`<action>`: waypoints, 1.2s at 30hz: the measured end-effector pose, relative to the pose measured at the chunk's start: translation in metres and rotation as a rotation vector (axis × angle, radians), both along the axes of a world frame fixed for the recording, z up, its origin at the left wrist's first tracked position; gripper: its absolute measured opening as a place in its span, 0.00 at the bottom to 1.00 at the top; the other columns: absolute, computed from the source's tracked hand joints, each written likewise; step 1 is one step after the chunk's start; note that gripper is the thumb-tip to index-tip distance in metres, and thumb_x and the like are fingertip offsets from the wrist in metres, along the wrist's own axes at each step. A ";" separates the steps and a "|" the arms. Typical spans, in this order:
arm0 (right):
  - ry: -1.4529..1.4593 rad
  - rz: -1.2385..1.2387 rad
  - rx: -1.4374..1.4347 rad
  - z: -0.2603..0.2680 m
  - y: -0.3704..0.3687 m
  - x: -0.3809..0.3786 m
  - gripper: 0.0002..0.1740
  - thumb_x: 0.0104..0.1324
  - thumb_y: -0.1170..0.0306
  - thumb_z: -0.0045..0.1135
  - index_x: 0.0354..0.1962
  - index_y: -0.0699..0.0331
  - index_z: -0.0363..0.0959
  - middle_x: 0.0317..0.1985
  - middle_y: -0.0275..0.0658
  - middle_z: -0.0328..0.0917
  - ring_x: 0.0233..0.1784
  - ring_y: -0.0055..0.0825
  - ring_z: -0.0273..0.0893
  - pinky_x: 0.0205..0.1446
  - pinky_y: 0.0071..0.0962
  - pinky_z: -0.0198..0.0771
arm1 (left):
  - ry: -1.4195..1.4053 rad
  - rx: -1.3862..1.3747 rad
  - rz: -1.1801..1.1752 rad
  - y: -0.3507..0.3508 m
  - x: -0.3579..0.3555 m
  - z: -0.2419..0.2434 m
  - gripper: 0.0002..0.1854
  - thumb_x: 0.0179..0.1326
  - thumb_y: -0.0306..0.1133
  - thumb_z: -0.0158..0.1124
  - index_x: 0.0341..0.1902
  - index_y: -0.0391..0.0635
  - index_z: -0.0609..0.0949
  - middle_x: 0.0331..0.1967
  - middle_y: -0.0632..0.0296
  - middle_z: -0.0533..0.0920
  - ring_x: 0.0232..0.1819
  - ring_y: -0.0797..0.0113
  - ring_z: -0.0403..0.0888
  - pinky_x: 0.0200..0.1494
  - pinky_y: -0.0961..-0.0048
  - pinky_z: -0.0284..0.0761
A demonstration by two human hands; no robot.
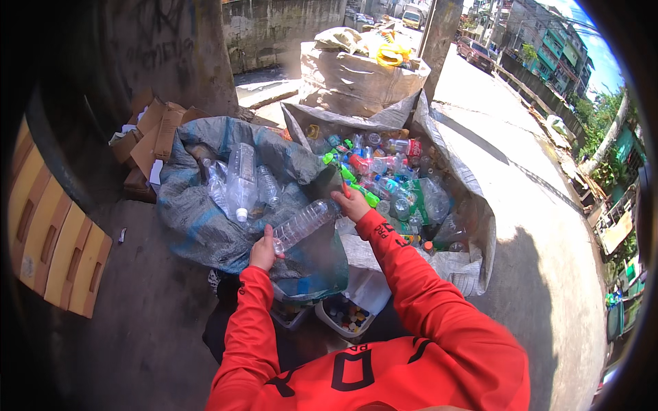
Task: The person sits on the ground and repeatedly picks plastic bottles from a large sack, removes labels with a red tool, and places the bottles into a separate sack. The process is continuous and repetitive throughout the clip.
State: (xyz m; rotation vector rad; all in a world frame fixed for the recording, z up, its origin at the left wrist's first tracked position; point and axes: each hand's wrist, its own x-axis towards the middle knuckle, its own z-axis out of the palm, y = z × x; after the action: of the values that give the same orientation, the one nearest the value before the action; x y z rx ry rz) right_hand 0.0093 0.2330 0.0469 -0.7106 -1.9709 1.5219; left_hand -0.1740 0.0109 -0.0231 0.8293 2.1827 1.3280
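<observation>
A clear ribbed plastic bottle (306, 223) lies slantwise between my hands. My left hand (263, 250) grips one end of it. At the other end is my right hand (353, 203), touching the bottle and holding a small tool with a red handle (346, 190), perhaps a knife. Behind my left hand a grey-blue woven sack (205, 241) holds several clear bottles, one large with a white cap (241, 180). Beyond my right hand, a wide white woven sack (475, 198) is full of mixed plastic bottles (398, 187), some with green or red parts.
Below the sacks stands a white tub of bottle caps (349, 318), with another container (292, 316) beside it. Flattened cardboard (154, 131) leans by a concrete pillar at left, near yellow slatted panels (56, 231). A full bulk sack (360, 82) stands behind; a sunlit road runs at right.
</observation>
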 end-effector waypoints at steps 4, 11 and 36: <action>-0.087 -0.106 -0.093 -0.002 0.013 0.013 0.19 0.62 0.54 0.52 0.33 0.64 0.74 0.17 0.31 0.67 0.15 0.21 0.65 0.17 0.23 0.61 | 0.493 0.091 -0.054 -0.006 0.041 0.057 0.38 0.43 0.59 0.67 0.57 0.54 0.70 0.25 0.61 0.80 0.30 0.63 0.78 0.39 0.60 0.67; -0.084 0.030 -0.156 -0.009 0.018 0.012 0.14 0.64 0.57 0.51 0.31 0.60 0.70 0.19 0.28 0.66 0.17 0.17 0.63 0.20 0.21 0.59 | 0.106 0.268 -0.105 -0.002 0.010 0.026 0.32 0.47 0.55 0.67 0.50 0.45 0.76 0.26 0.65 0.80 0.24 0.75 0.76 0.25 0.77 0.65; 0.080 0.154 -0.562 -0.001 -0.023 -0.010 0.16 0.64 0.55 0.53 0.28 0.58 0.69 0.11 0.27 0.59 0.10 0.18 0.58 0.17 0.23 0.58 | 0.926 -0.003 -0.301 0.041 0.073 0.144 0.19 0.42 0.45 0.70 0.39 0.56 0.80 0.41 0.67 0.81 0.46 0.62 0.74 0.48 0.60 0.65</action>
State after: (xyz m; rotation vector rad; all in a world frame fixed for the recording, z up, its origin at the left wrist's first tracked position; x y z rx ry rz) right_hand -0.0011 0.2100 0.0460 -0.7093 -1.5691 2.1984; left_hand -0.1008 0.0522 0.1207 1.9725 2.5122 0.8567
